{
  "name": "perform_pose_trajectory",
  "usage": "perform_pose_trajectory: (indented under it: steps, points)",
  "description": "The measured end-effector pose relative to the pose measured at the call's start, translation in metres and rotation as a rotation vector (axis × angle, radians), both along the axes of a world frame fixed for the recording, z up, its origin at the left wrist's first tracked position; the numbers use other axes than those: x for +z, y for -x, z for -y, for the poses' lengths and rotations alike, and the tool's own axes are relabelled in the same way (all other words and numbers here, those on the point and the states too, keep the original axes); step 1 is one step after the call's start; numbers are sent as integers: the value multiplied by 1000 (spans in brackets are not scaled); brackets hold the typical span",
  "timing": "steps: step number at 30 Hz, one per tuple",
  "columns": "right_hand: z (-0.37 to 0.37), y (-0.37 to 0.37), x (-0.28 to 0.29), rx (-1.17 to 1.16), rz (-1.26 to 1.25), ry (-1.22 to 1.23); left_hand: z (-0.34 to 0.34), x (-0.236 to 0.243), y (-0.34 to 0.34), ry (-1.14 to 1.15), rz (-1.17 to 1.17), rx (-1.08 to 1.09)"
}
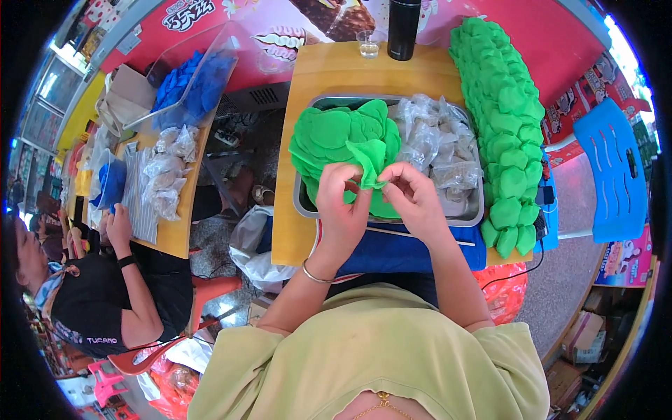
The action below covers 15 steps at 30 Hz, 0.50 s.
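From the head view, I am pinching a green fabric piece [371, 162] between my left hand [341, 192] and right hand [413, 192], over the metal tray [476, 210] on the table [336, 70]. To the right, a long row of finished green pieces [507, 119] is lying; a green stack [336, 136] and clear packets [437, 143] are waiting in the tray.

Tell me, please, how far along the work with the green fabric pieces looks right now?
Done: a long row of green bundles lines the table's right edge. In hand: the left hand and right hand pinch one green fabric piece. Left: a loose green pile and clear packets fill the metal tray.
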State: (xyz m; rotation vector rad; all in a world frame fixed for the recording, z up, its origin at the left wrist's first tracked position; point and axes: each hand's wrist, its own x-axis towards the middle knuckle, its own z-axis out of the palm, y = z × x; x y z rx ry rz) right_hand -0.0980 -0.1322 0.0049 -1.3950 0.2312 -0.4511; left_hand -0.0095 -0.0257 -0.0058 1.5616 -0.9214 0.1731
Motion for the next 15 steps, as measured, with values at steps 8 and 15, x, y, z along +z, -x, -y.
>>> perform_pose_trajectory:
  steps: [8, 15]
  points:
    - [-5, -2, -2, -186, 46, 42, 6, 7, 1, -21, -25, -62]
    - [-11, -4, 2, -198, 140, 58, 6, -5, 10, 137, -656, -278]
